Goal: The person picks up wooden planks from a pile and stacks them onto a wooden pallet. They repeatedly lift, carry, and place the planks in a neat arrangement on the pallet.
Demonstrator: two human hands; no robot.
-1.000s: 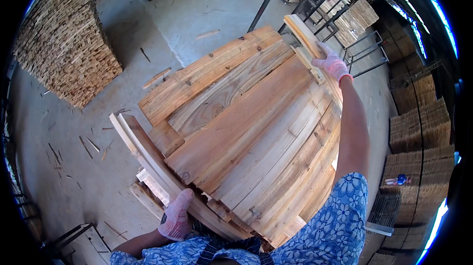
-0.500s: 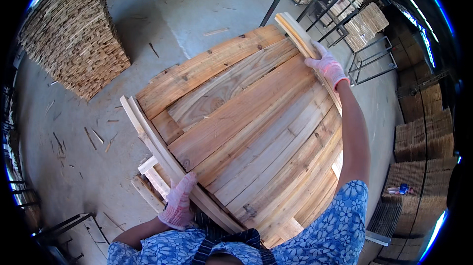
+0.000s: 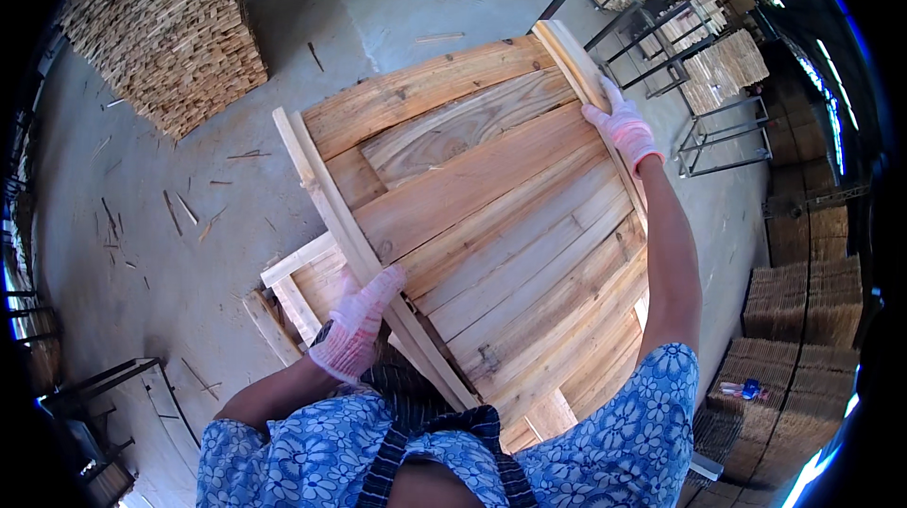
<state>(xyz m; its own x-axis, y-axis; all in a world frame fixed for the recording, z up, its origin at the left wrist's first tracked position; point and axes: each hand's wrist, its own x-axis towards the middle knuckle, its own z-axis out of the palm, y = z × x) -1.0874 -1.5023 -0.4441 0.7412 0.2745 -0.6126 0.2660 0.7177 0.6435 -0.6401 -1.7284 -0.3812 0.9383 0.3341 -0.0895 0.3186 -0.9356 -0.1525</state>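
Between my hands is a wide wooden panel (image 3: 482, 196) made of several planks set edge to edge, tilted in front of my body. A pale strip (image 3: 326, 191) runs along its left edge and another strip (image 3: 570, 62) along its right edge. My left hand (image 3: 357, 321), in a pink and white knit glove, closes round the left strip. The right hand (image 3: 621, 125), gloved alike, grips the right edge toward the far corner, its thumb lying over the top face. Fingers under the panel are hidden on both sides.
More boards and a pale wooden frame (image 3: 300, 291) show below the panel. A tall stack of wood strips (image 3: 165, 35) stands far left, with scraps scattered on the concrete floor (image 3: 179, 253). Metal racks (image 3: 727, 135) holding wood are far right; a dark metal frame (image 3: 113, 380) is near left.
The panel's left side has risen and shifted right, carried by my left hand. More of the pale frame beneath shows. My right hand keeps its hold, nearly in the same place.
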